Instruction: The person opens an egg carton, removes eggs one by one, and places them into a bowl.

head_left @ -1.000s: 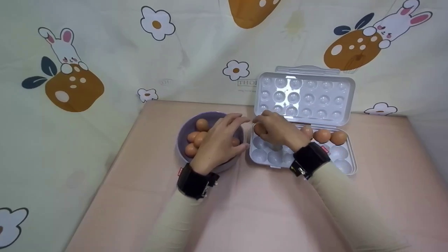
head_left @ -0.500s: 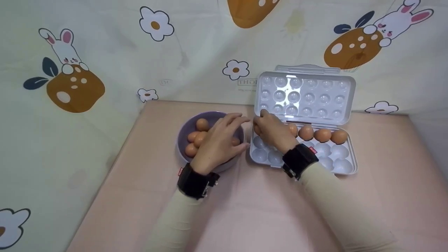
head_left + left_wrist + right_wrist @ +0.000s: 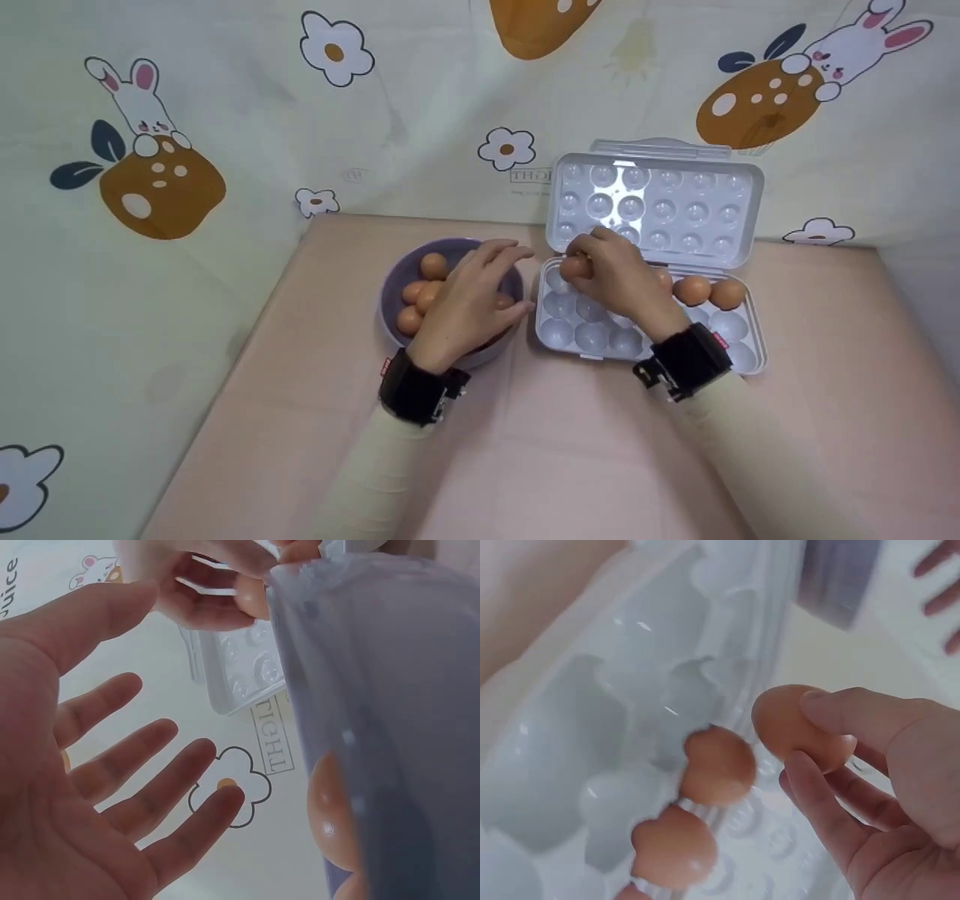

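right hand (image 3: 616, 279): pinches a brown egg (image 3: 576, 267) between thumb and fingertips, over the far-left corner of the clear plastic egg tray (image 3: 739, 358).
egg, wrist view: brown egg (image 3: 799, 727) off the tray, just beside the seated row egg (image 3: 718, 765).
left hand (image 3: 466, 304): fingers spread and relaxed, holding nothing, over the round purple bowl (image 3: 391, 289) of brown eggs (image 3: 433, 266), left of the grip.
writing: pale printed backdrop cloth (image 3: 420, 112) behind the grip reads partly "THG"; left wrist view shows "uice" and "TIGHT", unclear.
edges: hinged tray lid (image 3: 739, 255) stands open just behind the grip; bowl rim near the tray's left edge.
room: empty cups on the near side of the grip; bare pink tabletop (image 3: 525, 450) toward the person.
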A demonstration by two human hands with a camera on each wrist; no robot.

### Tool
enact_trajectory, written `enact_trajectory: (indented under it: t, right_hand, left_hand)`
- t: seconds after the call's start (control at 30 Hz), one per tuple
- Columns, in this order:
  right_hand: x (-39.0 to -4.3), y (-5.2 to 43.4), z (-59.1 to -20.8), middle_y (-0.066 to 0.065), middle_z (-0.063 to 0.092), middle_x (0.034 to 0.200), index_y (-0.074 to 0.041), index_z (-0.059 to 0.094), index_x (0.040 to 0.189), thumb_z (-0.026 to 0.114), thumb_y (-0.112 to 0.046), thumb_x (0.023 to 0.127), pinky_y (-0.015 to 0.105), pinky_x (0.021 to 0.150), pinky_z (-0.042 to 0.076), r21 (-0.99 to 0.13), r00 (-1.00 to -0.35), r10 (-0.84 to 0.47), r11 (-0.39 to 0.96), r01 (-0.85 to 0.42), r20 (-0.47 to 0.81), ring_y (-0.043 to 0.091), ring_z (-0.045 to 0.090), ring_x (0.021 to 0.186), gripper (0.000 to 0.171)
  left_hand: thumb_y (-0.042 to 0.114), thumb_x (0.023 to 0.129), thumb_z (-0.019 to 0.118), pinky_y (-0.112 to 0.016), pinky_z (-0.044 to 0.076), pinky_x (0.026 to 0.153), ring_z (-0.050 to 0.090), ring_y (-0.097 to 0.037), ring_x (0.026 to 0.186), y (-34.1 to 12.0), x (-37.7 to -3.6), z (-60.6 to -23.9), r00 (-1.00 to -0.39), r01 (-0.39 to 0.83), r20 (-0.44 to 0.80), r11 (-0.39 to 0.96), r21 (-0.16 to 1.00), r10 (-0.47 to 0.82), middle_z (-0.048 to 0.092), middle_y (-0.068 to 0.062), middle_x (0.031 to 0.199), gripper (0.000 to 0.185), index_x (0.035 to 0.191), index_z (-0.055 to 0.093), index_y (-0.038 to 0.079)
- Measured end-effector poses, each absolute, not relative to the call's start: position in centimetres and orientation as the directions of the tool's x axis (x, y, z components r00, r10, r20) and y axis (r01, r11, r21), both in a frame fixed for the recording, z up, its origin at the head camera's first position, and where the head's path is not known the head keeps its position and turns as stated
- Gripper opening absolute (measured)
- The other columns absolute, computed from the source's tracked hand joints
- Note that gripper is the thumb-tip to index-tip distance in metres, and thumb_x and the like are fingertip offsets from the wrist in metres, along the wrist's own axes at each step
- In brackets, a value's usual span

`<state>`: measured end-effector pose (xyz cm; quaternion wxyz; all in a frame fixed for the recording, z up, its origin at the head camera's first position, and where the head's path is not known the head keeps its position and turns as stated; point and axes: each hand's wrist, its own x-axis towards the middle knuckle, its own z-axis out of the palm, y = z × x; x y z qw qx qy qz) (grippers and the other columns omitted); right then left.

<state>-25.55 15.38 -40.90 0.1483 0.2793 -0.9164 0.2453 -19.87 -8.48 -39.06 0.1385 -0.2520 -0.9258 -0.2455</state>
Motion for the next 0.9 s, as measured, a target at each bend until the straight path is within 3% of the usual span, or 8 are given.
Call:
enact_trajectory:
  t: [0.33,0.53,0.7,0.9]
  right_hand:
    - [-20.7,18.8,-38.6,0.002,0.063,0.100,-0.008,0.067,0.105,0.084,-0.007,0.074,0.023,0.070,0.057,-0.597,-0.848,-0.238,0.622,-0.507,0.473,0.015,0.066,0.088,0.036]
    - [-18.2,19.7,-38.1,0.002,0.063,0.108,-0.007,0.065,0.112,0.082,-0.012,0.078,0.020,0.074,0.056,-0.716,-0.903,-0.165,0.559,-0.418,0.398,0.016,0.067,0.092,0.038]
    - [-15.5,19.0,-35.7,0.011,0.066,0.107,0.003,0.064,0.111,0.081,-0.002,0.077,0.022,0.074,0.056,-0.785,-0.911,-0.112,0.472,-0.401,0.398,0.025,0.069,0.092,0.038]
    - [-14.6,18.9,-34.9,0.014,0.067,0.107,0.006,0.063,0.110,0.080,0.000,0.078,0.024,0.075,0.056,-0.807,-0.911,-0.095,0.434,-0.401,0.401,0.028,0.069,0.092,0.037]
  left_hand:
    - [0.035,0.081,0.078,-0.031,0.046,0.098,0.049,-0.013,0.123,-8.0,-19.7,-38.8,-0.831,0.537,0.385,0.759,0.369,0.401,0.049,0.005,0.140,0.060,0.136,0.054,0.027]
    - [0.036,0.082,0.078,-0.028,0.048,0.091,0.050,-0.010,0.119,-7.8,-19.6,-38.8,-0.818,0.553,0.398,0.758,0.346,0.415,0.051,0.007,0.136,0.061,0.136,0.053,0.029]
    - [0.036,0.082,0.077,-0.026,0.049,0.086,0.050,-0.008,0.117,-7.5,-19.4,-38.7,-0.812,0.561,0.412,0.746,0.358,0.412,0.051,0.011,0.135,0.060,0.137,0.053,0.031]
    - [0.035,0.084,0.076,-0.028,0.044,0.094,0.048,-0.005,0.120,-6.9,-19.0,-38.5,-0.811,0.564,0.424,0.727,0.390,0.402,0.052,0.014,0.132,0.057,0.136,0.053,0.033]
